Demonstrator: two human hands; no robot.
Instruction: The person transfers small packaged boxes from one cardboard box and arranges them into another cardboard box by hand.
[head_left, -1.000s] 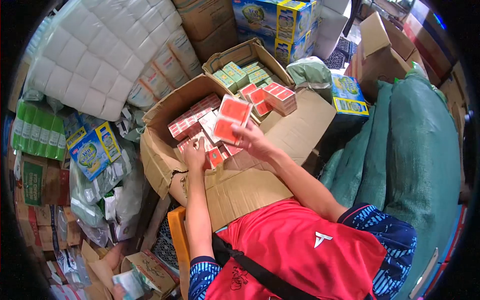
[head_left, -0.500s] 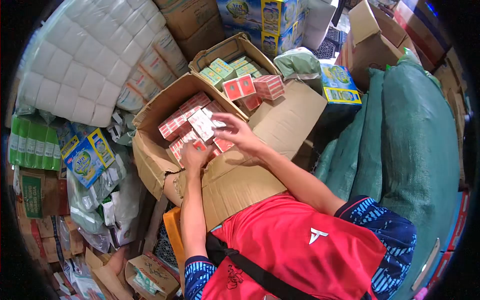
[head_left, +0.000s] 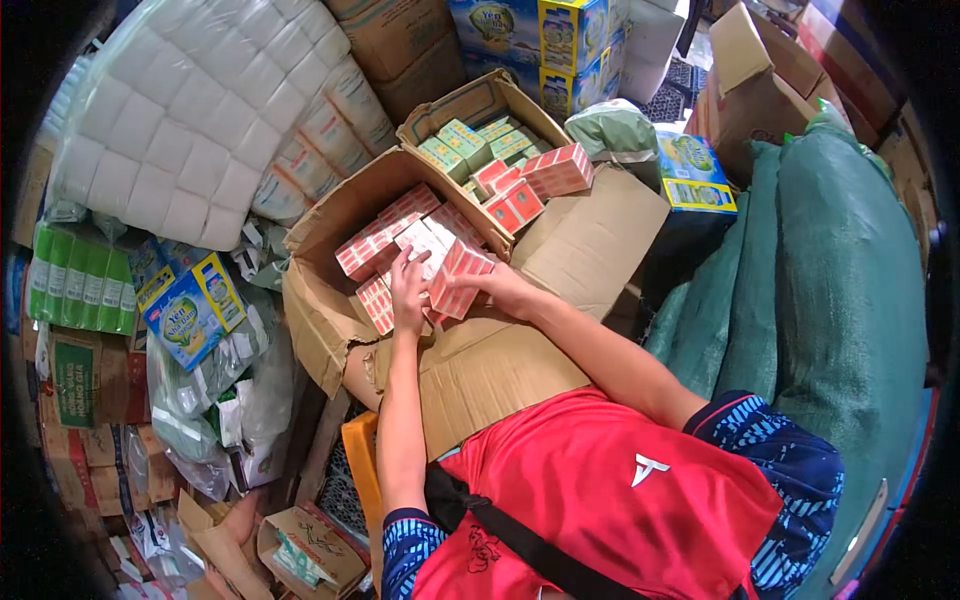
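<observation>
In the head view, a worn open cardboard box (head_left: 325, 215) holds several red-and-white shrink-wrapped packs of small boxes (head_left: 372, 247). My right hand (head_left: 503, 291) grips one red-and-white pack (head_left: 462, 279) by its right side, tilted up at the box's near right part. Just left of that pack, my left hand (head_left: 408, 292) has its fingers stretched out over the packs. Whether its fingertips touch a pack, I cannot tell. Behind, a second open carton (head_left: 418, 125) contains green-and-yellow packs (head_left: 460, 143), with several red packs (head_left: 557, 171) at its right edge.
A cardboard flap (head_left: 590, 225) spreads to the right of the boxes. Tall green woven sacks (head_left: 850, 270) stand at right. Wrapped white rolls (head_left: 190, 120), blue-and-yellow cartons (head_left: 195, 310) and plastic bags (head_left: 265, 390) crowd the left side.
My right hand has lowered and closed on a red pack, which now tilts upward. My left hand's fingers have straightened. The red packs by the rear carton now lie differently. The view has shifted slightly.
</observation>
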